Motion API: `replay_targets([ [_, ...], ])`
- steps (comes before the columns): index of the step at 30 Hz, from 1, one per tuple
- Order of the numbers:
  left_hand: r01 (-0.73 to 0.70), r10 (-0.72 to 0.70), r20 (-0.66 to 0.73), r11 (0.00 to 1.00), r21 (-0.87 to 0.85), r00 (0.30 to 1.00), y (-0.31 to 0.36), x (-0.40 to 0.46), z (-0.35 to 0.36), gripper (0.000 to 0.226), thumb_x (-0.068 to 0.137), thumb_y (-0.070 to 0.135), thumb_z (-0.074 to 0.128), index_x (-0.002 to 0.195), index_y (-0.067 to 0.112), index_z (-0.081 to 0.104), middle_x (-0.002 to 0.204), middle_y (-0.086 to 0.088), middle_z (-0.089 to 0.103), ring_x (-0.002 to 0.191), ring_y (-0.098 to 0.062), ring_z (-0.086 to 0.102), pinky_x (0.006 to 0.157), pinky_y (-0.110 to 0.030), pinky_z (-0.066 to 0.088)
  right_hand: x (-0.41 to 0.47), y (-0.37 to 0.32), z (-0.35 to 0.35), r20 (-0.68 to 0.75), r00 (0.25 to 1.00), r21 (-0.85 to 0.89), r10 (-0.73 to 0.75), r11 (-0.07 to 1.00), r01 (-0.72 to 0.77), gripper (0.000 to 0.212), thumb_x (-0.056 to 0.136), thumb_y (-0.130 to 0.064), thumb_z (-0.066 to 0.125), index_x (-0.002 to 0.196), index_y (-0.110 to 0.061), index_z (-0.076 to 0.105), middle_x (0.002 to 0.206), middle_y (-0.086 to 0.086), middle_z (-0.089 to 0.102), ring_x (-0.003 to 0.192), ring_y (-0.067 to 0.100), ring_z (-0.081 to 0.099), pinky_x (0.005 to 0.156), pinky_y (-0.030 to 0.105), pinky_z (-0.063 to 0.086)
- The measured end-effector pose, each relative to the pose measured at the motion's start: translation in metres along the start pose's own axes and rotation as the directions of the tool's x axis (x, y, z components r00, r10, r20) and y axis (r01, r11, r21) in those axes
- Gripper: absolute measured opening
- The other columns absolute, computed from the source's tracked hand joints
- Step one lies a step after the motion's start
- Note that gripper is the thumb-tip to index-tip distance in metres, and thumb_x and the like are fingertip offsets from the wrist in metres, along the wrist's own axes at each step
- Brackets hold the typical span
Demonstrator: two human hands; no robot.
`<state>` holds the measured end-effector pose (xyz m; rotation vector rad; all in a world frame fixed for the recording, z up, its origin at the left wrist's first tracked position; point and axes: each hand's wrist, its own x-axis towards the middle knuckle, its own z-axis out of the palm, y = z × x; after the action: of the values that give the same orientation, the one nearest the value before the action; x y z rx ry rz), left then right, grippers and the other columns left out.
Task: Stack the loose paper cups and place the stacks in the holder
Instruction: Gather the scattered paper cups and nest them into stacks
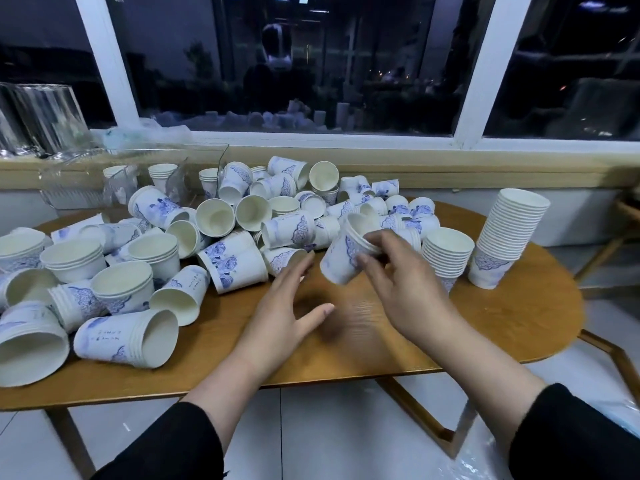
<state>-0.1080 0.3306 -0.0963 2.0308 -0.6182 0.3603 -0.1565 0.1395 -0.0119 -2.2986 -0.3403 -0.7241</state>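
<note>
Paper cups (221, 216), white with blue print, lay heaped across the wooden table (502, 313). Our right hand (405, 282) pinched a short nested stack (349, 251), tilted, above the middle. Our left hand (280, 306) hovered nearby with fingers spread, holding nothing. Two upright stacks (509, 233) stood far right.

text: none legible | paper cups (114, 336): small handwritten-looking marks, perhaps characters, too blurred to read
</note>
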Motion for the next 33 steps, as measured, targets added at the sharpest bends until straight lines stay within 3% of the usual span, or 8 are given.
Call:
replay_targets([
  [3,0.017,-0.023,0.074,0.996,0.093,0.997,0.005,0.003,0.010,0.067,0.090,0.042,0.070,0.148,0.029,0.042,0.141,0.011,0.049,0.129,-0.001,0.047,0.112,-0.028,0.038,0.011,0.006,-0.048,-0.199,0.980,-0.072,-0.030,0.997,0.016,0.009,0.100,-0.013,0.054,0.106,-0.013,0.060,0.093,-0.011,0.055,0.086,0.000,0.045,0.076,0.003,0.033],
  [8,0.043,-0.068,0.164,0.987,0.154,0.984,0.018,0.013,0.037,0.052,0.093,0.040,0.065,0.141,0.028,0.051,0.128,0.010,0.056,0.118,-0.005,0.055,0.106,-0.028,0.043,0.030,0.036,-0.105,-0.290,0.957,-0.267,-0.017,0.962,-0.063,0.010,0.100,-0.012,0.048,0.101,-0.010,0.058,0.096,-0.001,0.051,0.085,0.004,0.040,0.073,0.018,0.028],
  [13,0.024,-0.063,0.186,0.979,0.205,0.980,0.020,0.015,0.046,0.049,0.095,0.041,0.062,0.140,0.027,0.052,0.127,0.010,0.056,0.116,-0.004,0.054,0.102,-0.022,0.040,0.031,0.060,-0.116,-0.138,0.982,-0.422,0.132,0.889,-0.179,0.016,0.102,-0.021,0.044,0.103,-0.011,0.056,0.104,0.008,0.053,0.097,0.025,0.050,0.083,0.040,0.041],
  [17,-0.005,-0.014,0.126,0.988,0.153,0.992,0.021,0.011,0.042,0.043,0.095,0.033,0.064,0.137,0.025,0.055,0.122,0.010,0.059,0.113,-0.002,0.055,0.101,-0.022,0.042,0.022,0.065,-0.107,0.027,0.970,-0.499,0.242,0.844,-0.197,0.029,0.102,-0.031,0.047,0.124,-0.017,0.060,0.124,0.004,0.057,0.115,0.026,0.053,0.088,0.032,0.038],
  [22,-0.101,0.180,-0.157,0.906,0.411,0.971,0.026,0.030,0.021,0.031,0.093,0.028,0.063,0.121,0.015,0.064,0.112,-0.001,0.066,0.105,-0.022,0.060,0.093,-0.039,0.047,-0.003,0.045,-0.087,-0.194,0.980,-0.363,-0.032,0.931,-0.042,0.027,0.100,-0.033,0.052,0.119,-0.019,0.065,0.111,-0.005,0.061,0.092,0.007,0.052,0.077,0.024,0.037],
  [25,0.048,0.106,-0.260,0.849,0.526,0.960,0.028,0.063,0.005,0.044,0.089,0.030,0.064,0.131,0.016,0.058,0.124,-0.007,0.062,0.117,-0.031,0.055,0.097,-0.047,0.042,-0.025,0.043,-0.036,0.016,0.999,-0.203,-0.041,0.978,0.044,0.020,0.098,-0.028,0.057,0.112,-0.019,0.068,0.104,-0.008,0.063,0.086,0.000,0.054,0.077,0.017,0.040],
  [28,0.128,-0.018,-0.182,0.778,0.615,0.983,0.021,0.096,-0.007,0.067,0.085,0.037,0.066,0.146,0.019,0.043,0.141,-0.007,0.052,0.132,-0.030,0.045,0.105,-0.047,0.035,-0.039,0.062,0.015,0.283,0.955,-0.082,0.085,0.995,-0.064,0.036,0.099,-0.032,0.054,0.134,-0.023,0.057,0.130,-0.010,0.057,0.115,0.001,0.053,0.102,0.022,0.041],
  [33,0.097,-0.239,0.055,0.581,0.808,0.970,0.004,0.131,-0.022,0.071,0.086,0.059,0.062,0.140,0.018,0.042,0.134,-0.009,0.057,0.126,-0.032,0.050,0.099,-0.048,0.037,-0.036,0.081,0.039,0.306,0.933,-0.028,0.188,0.982,-0.188,0.047,0.100,-0.038,0.050,0.145,-0.027,0.045,0.145,-0.011,0.049,0.135,0.006,0.043,0.115,0.031,0.032],
])
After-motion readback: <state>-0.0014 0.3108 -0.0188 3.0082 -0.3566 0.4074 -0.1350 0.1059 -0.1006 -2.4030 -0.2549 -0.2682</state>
